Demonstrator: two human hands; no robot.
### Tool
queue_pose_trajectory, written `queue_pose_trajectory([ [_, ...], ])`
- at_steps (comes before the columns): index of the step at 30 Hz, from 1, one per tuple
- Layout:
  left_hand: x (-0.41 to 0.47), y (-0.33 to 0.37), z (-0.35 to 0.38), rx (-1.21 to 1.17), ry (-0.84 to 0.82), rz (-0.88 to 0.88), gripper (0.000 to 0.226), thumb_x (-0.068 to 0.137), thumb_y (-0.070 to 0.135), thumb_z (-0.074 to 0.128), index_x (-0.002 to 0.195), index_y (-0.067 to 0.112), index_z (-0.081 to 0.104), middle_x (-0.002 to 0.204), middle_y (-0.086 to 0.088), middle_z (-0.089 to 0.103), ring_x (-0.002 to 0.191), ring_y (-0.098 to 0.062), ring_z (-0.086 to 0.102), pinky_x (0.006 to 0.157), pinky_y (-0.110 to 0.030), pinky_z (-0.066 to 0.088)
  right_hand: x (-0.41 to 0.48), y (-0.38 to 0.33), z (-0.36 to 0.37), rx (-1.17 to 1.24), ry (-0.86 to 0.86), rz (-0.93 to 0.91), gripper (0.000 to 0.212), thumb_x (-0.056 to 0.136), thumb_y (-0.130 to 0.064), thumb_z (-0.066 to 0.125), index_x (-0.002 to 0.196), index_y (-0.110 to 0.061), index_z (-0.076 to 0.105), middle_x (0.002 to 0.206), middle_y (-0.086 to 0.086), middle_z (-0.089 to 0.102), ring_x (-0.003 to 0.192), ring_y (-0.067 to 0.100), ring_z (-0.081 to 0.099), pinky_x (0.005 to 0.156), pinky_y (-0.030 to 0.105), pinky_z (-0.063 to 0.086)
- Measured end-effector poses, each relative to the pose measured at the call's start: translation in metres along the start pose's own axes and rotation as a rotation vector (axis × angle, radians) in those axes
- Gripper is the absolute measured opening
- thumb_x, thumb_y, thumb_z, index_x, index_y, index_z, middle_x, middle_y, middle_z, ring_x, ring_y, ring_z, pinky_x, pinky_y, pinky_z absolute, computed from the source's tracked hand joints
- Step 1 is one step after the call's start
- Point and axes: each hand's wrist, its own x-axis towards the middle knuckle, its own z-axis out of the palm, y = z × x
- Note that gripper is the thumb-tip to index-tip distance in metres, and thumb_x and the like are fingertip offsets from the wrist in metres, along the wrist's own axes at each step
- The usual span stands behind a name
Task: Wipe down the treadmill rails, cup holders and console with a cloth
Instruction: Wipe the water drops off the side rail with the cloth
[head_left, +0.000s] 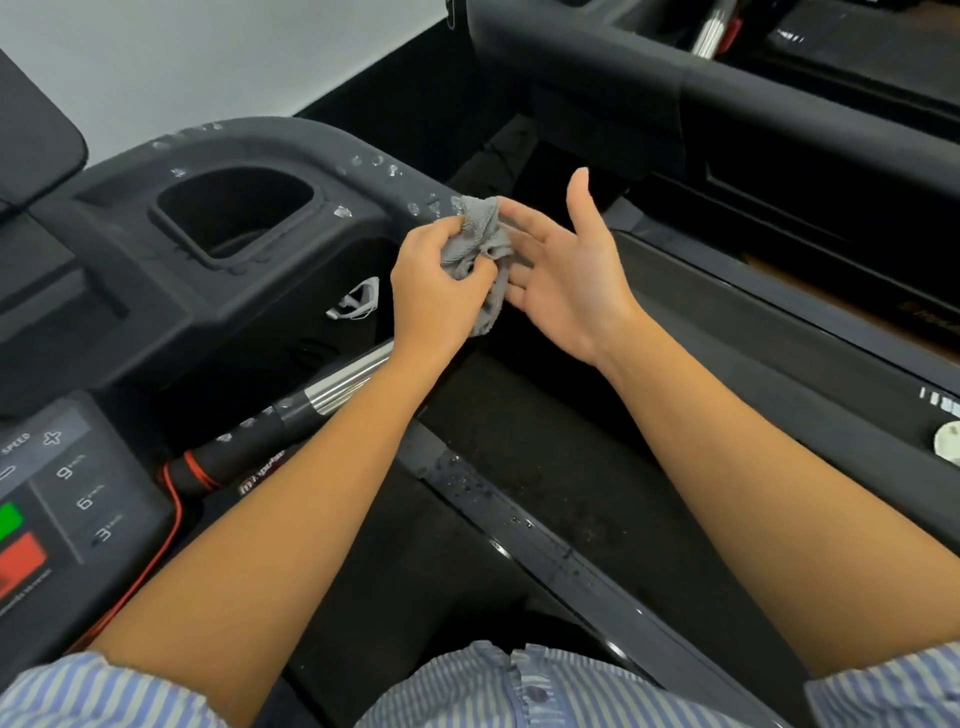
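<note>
A small grey cloth (480, 234), bunched up, is gripped in my left hand (434, 291) just off the right end of the black treadmill rail (311, 150). Drops of liquid dot that rail. My right hand (566, 270) is open, palm up, with its fingertips touching the cloth from the right. The cup holder (234, 213) is a deep black recess left of my hands. The console (57, 499) with speed keys, a green patch and a red patch lies at the lower left. A black and silver handlebar (311, 400) with drops on it passes under my left forearm.
A second treadmill's black rail (779, 98) runs across the upper right. A glossy dark side strip (545, 551) spotted with drops runs diagonally between my arms. A small white round object (948, 441) sits at the right edge. An orange cord (195, 470) loops by the console.
</note>
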Motion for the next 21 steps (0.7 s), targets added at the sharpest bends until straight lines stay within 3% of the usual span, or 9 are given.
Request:
queue_pose_trajectory([
  [4,0.004,-0.004,-0.006,0.001,0.086,-0.014,0.034,0.082,0.014,0.064,0.115,0.01,0.058,0.11,0.005,0.051,0.099,-0.001,0.047,0.081,0.003,0.034,0.003,-0.006,-0.002,-0.375,0.201,-0.079,0.06,0.098,-0.052,0.015,0.134,-0.015,0.047,0.141,0.006,0.046,0.132,0.021,0.042,0.112,0.038,0.032],
  [8,0.016,-0.011,-0.011,0.062,0.136,0.006,0.028,0.082,0.011,0.063,0.11,0.007,0.06,0.115,-0.006,0.054,0.099,-0.003,0.046,0.083,0.004,0.032,0.01,-0.013,-0.006,-0.603,0.447,-0.12,0.05,0.101,-0.044,0.02,0.121,-0.019,0.058,0.123,-0.003,0.057,0.118,0.011,0.05,0.108,0.034,0.035],
  [13,0.026,-0.011,-0.001,0.172,0.008,0.125,0.021,0.082,0.007,0.062,0.102,0.003,0.063,0.115,-0.009,0.049,0.098,-0.004,0.042,0.082,0.004,0.03,0.024,-0.013,-0.009,-0.774,0.552,-0.199,0.043,0.101,-0.037,0.026,0.121,-0.018,0.059,0.097,-0.016,0.057,0.089,-0.003,0.049,0.084,0.02,0.035],
  [17,0.034,-0.009,0.014,0.262,-0.134,0.282,0.024,0.083,0.015,0.062,0.106,0.007,0.065,0.117,-0.008,0.051,0.103,-0.014,0.047,0.088,-0.009,0.032,0.036,-0.013,-0.01,-0.891,0.575,-0.23,0.044,0.102,-0.034,0.026,0.117,-0.011,0.061,0.107,-0.003,0.061,0.083,0.002,0.05,0.065,0.006,0.034],
  [21,0.039,-0.01,0.016,0.408,-0.241,0.39,0.028,0.088,0.017,0.057,0.115,0.013,0.063,0.121,-0.008,0.054,0.115,-0.026,0.045,0.095,-0.033,0.029,0.047,-0.01,-0.006,-0.947,0.571,-0.226,0.048,0.101,-0.035,0.026,0.108,-0.001,0.061,0.103,0.014,0.065,0.095,0.02,0.058,0.06,0.008,0.037],
])
